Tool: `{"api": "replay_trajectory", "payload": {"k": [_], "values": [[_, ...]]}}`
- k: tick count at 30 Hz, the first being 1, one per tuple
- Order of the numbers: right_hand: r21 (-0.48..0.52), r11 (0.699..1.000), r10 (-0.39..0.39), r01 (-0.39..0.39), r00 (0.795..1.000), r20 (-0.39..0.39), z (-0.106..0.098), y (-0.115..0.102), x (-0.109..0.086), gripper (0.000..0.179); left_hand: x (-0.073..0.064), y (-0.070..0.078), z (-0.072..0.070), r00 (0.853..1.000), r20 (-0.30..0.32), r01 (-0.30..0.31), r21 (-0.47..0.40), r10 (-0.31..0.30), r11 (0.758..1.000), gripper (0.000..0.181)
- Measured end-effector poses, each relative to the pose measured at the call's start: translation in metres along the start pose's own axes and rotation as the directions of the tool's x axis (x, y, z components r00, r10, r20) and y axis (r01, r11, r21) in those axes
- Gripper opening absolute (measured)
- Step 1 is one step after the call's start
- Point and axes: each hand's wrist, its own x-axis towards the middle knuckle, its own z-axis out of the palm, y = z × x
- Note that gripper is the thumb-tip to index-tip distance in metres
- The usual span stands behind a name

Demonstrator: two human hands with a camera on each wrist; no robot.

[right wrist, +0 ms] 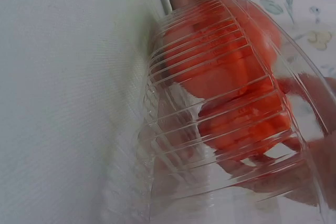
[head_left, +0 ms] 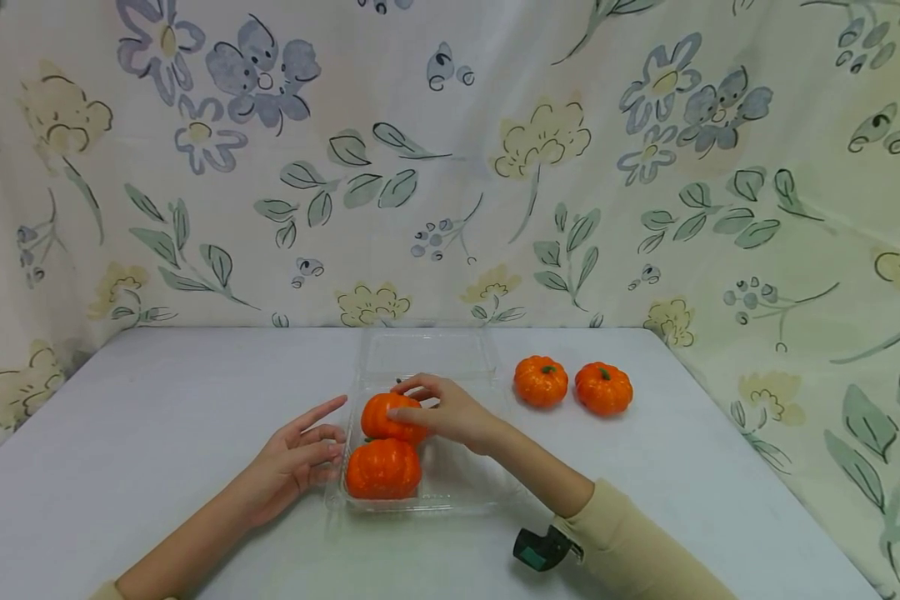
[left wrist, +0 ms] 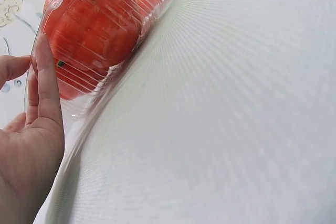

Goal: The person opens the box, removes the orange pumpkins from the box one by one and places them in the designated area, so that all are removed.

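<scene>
A clear plastic clamshell container lies on the table with two small orange toy pumpkins in its left half. My right hand reaches in from the right and grips the rear pumpkin, thumb and fingers around it. Just in front of that one sits the other pumpkin. My left hand is at the container's left side; in the left wrist view its fingers lie nearly straight along the ribbed wall. Through the clear side in the right wrist view, the pumpkins show with the right hand beyond.
Two more orange pumpkins, one beside the other, stand on the table right of the container. The container's lid is folded back toward the floral curtain. White cloth covers the table.
</scene>
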Motion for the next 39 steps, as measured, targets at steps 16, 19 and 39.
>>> {"api": "replay_trajectory", "payload": {"k": [16, 19, 39], "values": [[-0.005, 0.999, -0.043, 0.043, 0.997, -0.061, -0.005, -0.001, -0.006, 0.052, 0.001, 0.000, 0.001, 1.000, -0.018, 0.005, 0.019, -0.005, 1.000, 0.056], [0.019, 0.998, -0.051, 0.053, 0.996, -0.070, -0.007, -0.002, -0.008, 0.052, 0.001, 0.000, 0.001, 1.000, -0.019, 0.006, 0.014, -0.006, 1.000, 0.056], [0.163, 0.986, -0.024, 0.027, 1.000, -0.019, -0.021, -0.001, -0.023, 0.056, 0.001, 0.000, 0.000, 1.000, 0.006, -0.010, -0.016, 0.010, 1.000, 0.054]]}}
